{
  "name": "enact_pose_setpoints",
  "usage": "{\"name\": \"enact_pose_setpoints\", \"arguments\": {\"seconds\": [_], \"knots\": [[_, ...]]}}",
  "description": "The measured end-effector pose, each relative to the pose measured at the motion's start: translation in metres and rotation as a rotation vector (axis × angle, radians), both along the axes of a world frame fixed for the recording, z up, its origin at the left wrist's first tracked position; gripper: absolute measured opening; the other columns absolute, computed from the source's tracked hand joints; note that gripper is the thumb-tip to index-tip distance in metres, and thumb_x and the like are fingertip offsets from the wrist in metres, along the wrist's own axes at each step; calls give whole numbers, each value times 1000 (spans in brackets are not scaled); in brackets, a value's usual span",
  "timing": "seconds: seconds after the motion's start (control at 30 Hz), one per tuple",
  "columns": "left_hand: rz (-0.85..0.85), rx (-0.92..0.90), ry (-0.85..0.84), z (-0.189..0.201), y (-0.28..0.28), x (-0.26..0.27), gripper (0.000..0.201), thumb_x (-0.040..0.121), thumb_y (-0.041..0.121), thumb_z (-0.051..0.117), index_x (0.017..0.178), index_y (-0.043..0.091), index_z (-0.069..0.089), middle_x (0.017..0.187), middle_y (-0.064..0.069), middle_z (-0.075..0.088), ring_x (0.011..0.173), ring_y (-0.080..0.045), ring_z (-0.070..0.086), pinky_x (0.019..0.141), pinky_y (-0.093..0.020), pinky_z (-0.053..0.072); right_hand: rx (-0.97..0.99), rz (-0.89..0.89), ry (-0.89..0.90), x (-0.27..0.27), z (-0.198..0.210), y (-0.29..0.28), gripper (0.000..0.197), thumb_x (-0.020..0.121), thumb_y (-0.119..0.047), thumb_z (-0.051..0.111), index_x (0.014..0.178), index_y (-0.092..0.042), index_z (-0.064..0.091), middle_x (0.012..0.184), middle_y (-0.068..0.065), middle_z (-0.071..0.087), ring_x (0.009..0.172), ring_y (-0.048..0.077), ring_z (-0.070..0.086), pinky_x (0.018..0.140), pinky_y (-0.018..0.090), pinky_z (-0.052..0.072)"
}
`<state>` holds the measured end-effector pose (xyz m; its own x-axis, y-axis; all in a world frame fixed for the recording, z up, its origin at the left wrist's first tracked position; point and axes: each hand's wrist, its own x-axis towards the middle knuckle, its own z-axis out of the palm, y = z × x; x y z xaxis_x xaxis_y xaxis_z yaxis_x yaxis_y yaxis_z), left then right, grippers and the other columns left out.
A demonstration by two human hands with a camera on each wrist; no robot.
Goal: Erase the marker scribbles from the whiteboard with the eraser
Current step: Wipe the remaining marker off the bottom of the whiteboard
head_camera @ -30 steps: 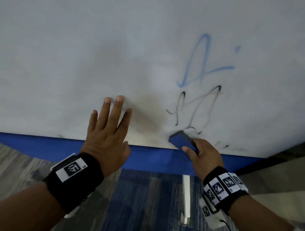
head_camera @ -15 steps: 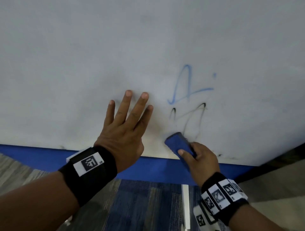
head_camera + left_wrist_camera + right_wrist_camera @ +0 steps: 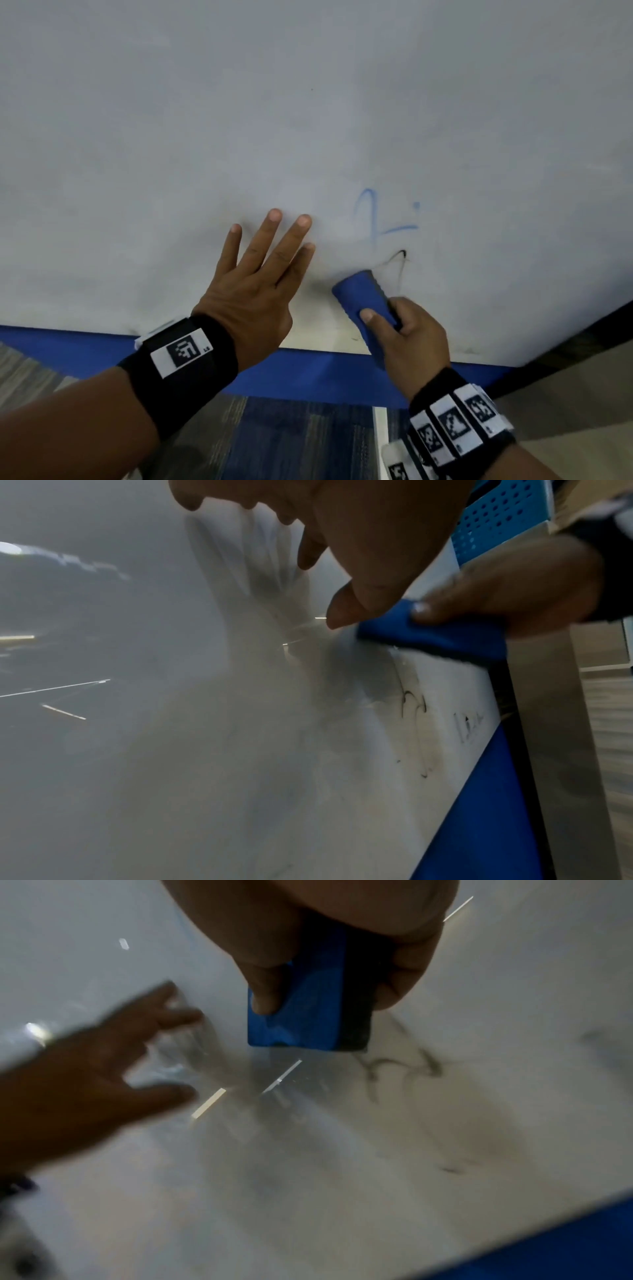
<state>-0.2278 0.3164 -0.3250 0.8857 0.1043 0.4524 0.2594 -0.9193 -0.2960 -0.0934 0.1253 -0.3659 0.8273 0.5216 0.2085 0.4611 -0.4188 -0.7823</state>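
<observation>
Change: the black scribble [image 3: 399, 262] is much shorter than a second ago; its left loops are gone and only a thin peak and a faint tail show beside the eraser's tip. The blue scribble [image 3: 375, 217] has lost part of its left stroke too.
Eraser: the blue eraser [image 3: 364, 301] lies against the whiteboard [image 3: 308, 102] low on the board, just above the blue bottom edge [image 3: 308, 370], its upper end touching the leftover black line.
Right hand: the right hand [image 3: 409, 337] is clamped on the eraser, thumb on its blue back, fingers curled round the far side.
Left hand: the left hand [image 3: 255, 277] lies flat on the board with fingers straight and spread, holding nothing, just left of the eraser; it sits nearer the marks than before.
Other marks: small dark smudges [image 3: 469, 726] sit near the bottom edge in the left wrist view.
Meaning: the wiping works, and by my judgement the task is partly done; the black remnant, the blue strokes with their dot [image 3: 417, 205], and the low smudges are left.
</observation>
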Motion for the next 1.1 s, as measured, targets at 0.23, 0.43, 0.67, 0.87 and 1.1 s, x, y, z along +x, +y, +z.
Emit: {"name": "enact_pose_setpoints", "arguments": {"seconds": [0.23,0.43,0.67,0.87,1.1], "knots": [[-6,-46,-11,18,-3,-2,79,64,15,75,140,5,60,162,-15,38,148,-41,32,110,-63,34,397,-39,-135,8,107,31,30,89,-38,63,67,-26,48,60,-16,53,59,1,50,53,10,36],[-58,-54,-194,52,1,11,71,68,19,70,137,4,63,141,-15,59,130,-34,48,97,-46,35,76,-37,14,3,27,-6,34,87,-41,65,63,-25,47,57,-10,49,58,5,49,52,16,33],[-42,-59,-195,55,-5,13,73,69,21,71,138,2,61,140,-19,55,129,-38,45,97,-50,36,452,-71,-125,19,132,17,28,89,-38,64,71,-18,56,61,-8,54,57,3,49,52,13,38],[-43,-49,-186,59,-5,14,72,67,20,72,136,2,63,141,-18,56,129,-37,45,98,-48,35,92,-30,49,12,29,-10,32,88,-39,65,64,-26,48,59,-10,49,59,5,49,54,16,34],[-14,-75,-206,59,-11,18,68,70,24,68,134,2,64,141,-17,54,129,-37,45,95,-50,39,254,-60,-103,18,94,0,36,86,-39,65,61,-23,45,56,-8,47,56,5,46,52,15,34]]}}
